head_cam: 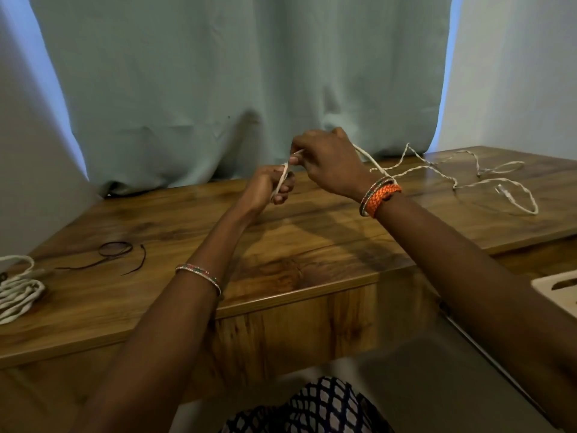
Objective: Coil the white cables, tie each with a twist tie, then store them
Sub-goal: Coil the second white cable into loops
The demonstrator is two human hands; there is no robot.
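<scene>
While both hands (265, 187) pinch: cable (437, 170) (trailing right).

You see a white twisted cable (452, 170) on the brown wood-grain counter (175, 220), a dark twist tie (115, 249), a pale teal curtain (237, 82), an orange braided wristband (383, 198), beaded red-green-white bangles (199, 274), and navy-and-white lattice-patterned cloth (315, 407).

The bench (312, 232) is wood grain with a glossy sheen. The white cable (499, 182) at 2 o'clock looks braided and matt — same for the coiled cable (18, 295) at 9. The curtain (237, 73) is soft matt cloth — the wristband (382, 196) is woven orange.
</scene>
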